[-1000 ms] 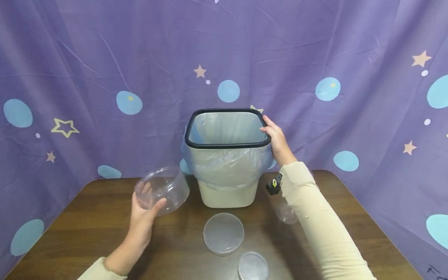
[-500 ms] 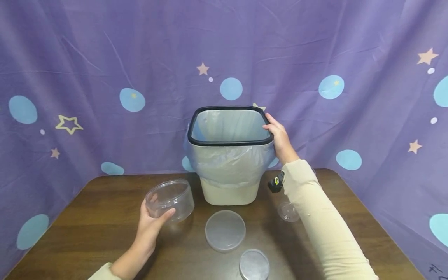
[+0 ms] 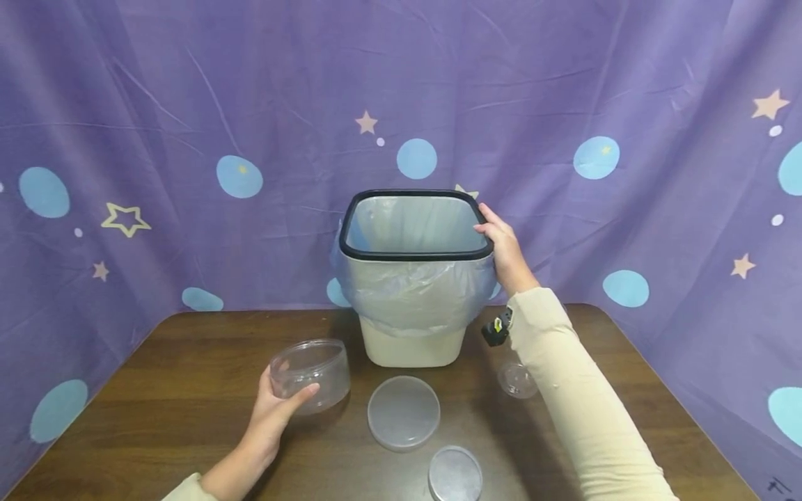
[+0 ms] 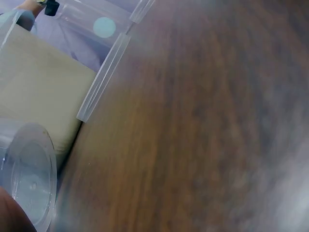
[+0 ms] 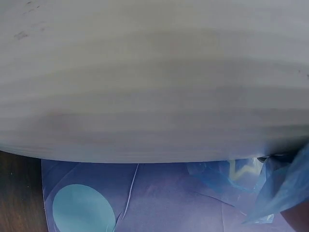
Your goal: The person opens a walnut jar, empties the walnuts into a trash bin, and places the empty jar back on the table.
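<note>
- Left hand (image 3: pixel 273 410): fingers and thumb curled round the side wall of the clear round container (image 3: pixel 311 374); container upright on the brown table (image 3: pixel 188 390), left of the bin's base.
- Right hand (image 3: pixel 506 249): gripping the black rim at the right side of the lined waste bin (image 3: pixel 415 278); bin upright at the table's back.
- Large clear lid (image 3: pixel 403 412) flat before the bin; smaller lid (image 3: pixel 455 474) nearer the person; small clear cup (image 3: pixel 516 380) beside the right sleeve.

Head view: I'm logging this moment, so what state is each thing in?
Bin: upright, open, lined with a bag.
Tub: upright on the table, lidless, empty.
Large lid: flat on the table.
Small lid: flat on the table.
Left hand: grips the tub.
Right hand: holds the bin's rim.
</note>
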Tool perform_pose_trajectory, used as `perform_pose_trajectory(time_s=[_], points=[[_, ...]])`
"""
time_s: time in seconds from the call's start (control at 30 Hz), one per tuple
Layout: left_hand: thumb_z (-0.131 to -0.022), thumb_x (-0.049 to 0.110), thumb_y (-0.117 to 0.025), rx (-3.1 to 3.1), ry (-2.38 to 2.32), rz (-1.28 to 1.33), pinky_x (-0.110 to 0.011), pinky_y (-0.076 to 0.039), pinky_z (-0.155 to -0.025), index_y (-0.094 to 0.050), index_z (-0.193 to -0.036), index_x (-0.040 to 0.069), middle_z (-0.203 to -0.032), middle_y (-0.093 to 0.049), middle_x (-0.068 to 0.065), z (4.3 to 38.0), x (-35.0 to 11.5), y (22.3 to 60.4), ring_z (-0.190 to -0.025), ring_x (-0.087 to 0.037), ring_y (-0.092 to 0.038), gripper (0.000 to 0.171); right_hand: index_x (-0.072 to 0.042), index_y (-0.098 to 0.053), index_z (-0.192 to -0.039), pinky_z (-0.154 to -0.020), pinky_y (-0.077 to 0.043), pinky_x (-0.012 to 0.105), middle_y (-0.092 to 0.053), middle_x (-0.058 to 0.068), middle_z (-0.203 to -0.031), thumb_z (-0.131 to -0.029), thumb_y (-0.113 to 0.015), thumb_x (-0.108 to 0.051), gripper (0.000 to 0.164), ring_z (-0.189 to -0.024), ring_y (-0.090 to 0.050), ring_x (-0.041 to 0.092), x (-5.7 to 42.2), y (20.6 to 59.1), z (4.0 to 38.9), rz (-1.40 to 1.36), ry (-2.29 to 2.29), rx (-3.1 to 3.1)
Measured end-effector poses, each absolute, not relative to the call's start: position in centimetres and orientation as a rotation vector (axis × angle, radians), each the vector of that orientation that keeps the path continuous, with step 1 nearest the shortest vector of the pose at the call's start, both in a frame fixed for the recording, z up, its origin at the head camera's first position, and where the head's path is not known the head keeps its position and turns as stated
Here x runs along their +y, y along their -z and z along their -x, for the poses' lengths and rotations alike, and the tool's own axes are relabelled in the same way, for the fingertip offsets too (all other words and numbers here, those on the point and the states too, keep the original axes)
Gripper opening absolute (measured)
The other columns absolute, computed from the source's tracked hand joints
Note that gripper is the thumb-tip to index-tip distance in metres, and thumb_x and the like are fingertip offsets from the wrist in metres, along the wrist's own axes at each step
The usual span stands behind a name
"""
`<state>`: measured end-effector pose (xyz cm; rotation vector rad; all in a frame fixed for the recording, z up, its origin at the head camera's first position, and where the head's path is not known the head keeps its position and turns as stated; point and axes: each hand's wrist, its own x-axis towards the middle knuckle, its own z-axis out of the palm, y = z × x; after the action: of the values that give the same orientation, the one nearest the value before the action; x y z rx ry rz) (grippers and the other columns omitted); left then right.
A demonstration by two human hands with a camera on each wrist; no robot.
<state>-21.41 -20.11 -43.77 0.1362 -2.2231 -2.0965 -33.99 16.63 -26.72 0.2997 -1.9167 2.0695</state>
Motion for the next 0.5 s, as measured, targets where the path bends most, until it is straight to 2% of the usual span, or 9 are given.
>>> perform_pose_trajectory(time_s=[0.23, 0.5], points=[[-0.074, 0.008, -0.078, -2.300, 2.003, -0.051, -0.059, -0.012, -0.110, -0.004, -0.150, 0.008, -0.153, -0.017, -0.021, 21.4, -20.2, 44.6, -0.139, -0.040, -0.015, 0.106, 0.005, -0.030, -0.143, -0.113, -0.016, 0.020, -0.026, 0.011, -0.153, -0.086, -0.042, 0.000, 0.059, -0.142, -0.017, 0.014, 16.7, 26.8, 34.0, -0.302, -2.083, -1.896], [-0.068, 0.003, -0.080, -2.356, 1.918, 0.121, -0.059, -0.011, -0.111, -0.013, -0.148, 0.003, -0.151, -0.020, -0.025, 21.8, -21.0, 45.4, -0.138, -0.042, -0.018, 0.104, 0.004, -0.030, -0.143, -0.113, -0.016, 0.021, -0.025, 0.012, -0.153, -0.086, -0.042, 0.000, 0.059, -0.142, -0.017, 0.014, 16.4, 26.8, 34.0, -0.308, -2.096, -1.886]])
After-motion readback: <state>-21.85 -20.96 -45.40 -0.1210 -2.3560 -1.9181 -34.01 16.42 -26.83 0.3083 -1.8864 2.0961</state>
